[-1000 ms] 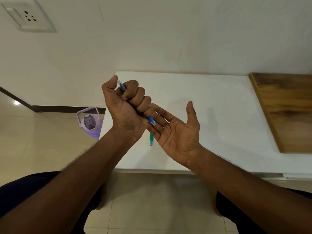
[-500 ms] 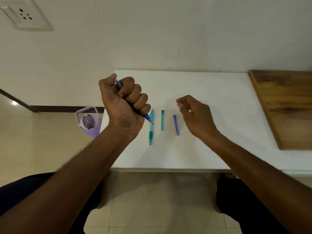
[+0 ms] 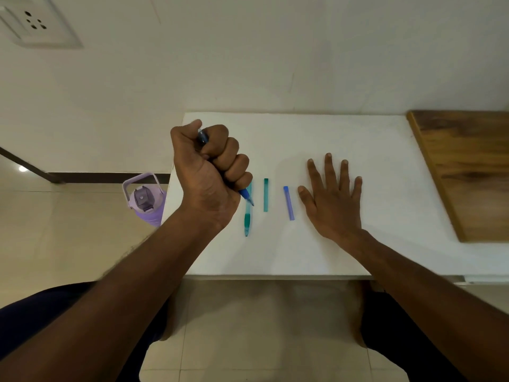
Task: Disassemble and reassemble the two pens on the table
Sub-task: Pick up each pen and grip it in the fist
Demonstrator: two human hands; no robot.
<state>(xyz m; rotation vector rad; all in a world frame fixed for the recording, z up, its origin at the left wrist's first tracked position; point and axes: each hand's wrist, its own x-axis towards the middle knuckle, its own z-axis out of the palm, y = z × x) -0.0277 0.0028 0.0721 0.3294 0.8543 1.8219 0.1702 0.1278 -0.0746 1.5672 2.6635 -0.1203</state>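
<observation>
Left hand: the left hand (image 3: 209,175) is raised above the left part of the worktop, fist closed, fingers (image 3: 232,154) wrapped round the blue pen.
Blue pen: the blue pen (image 3: 246,194) runs through the fist, its top end showing by the thumb and its writing tip pointing down and to the right, out from under the little finger.
Right hand: the right hand (image 3: 332,197) lies palm down, flat on the worktop, fingers straight and spread, holding nothing.
Teal pen: the teal pen (image 3: 247,220) lies on the worktop, running toward the near edge; its far end is hidden behind the left fist and the blue pen's tip.
Teal cap: a short teal cap (image 3: 265,194) lies just right of the teal pen, apart from it and about parallel.
Blue cap: a short blue cap (image 3: 289,202) lies between the teal cap and the right thumb, near the thumb but apart from it.
Worktop: the white worktop (image 3: 385,150) stands against a pale wall.
Wooden board: a wooden board (image 3: 468,166) lies at the right end of the worktop.
Bottle: a lilac water bottle (image 3: 147,201) with a handle stands on the tiled floor, left of the worktop.
Socket: a wall socket (image 3: 35,23) is at upper left.
</observation>
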